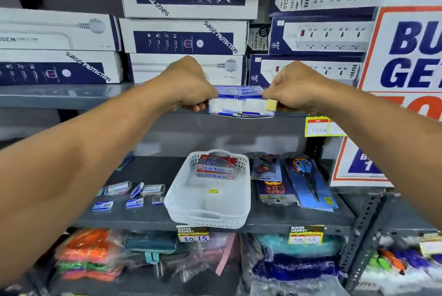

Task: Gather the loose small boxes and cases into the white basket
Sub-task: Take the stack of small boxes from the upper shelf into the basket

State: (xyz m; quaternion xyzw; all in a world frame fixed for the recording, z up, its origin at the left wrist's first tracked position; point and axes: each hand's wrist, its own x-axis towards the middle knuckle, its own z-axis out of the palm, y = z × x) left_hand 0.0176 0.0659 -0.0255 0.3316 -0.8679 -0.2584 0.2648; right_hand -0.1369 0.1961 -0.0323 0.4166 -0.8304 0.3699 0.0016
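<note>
Both my hands are raised in front of the upper shelf, holding one row of small blue-and-white boxes (241, 102) pressed together between them. My left hand (191, 85) grips the row's left end and my right hand (293, 87) grips the right end. Below, a white perforated basket (208, 202) sits on the grey middle shelf with two silver-and-red boxes (215, 168) stacked at its far end. Left of the basket, several loose small blue boxes (134, 203) and clear plastic cases (118, 187) lie scattered on the shelf.
Large power-strip boxes (184, 37) are stacked on the upper shelf behind my hands. Packaged scissors (308, 178) and carded items (269, 176) lie right of the basket. A big sale sign (401, 75) leans at the right. Price tags (193, 233) hang on the shelf edge; bagged goods fill the bottom shelf.
</note>
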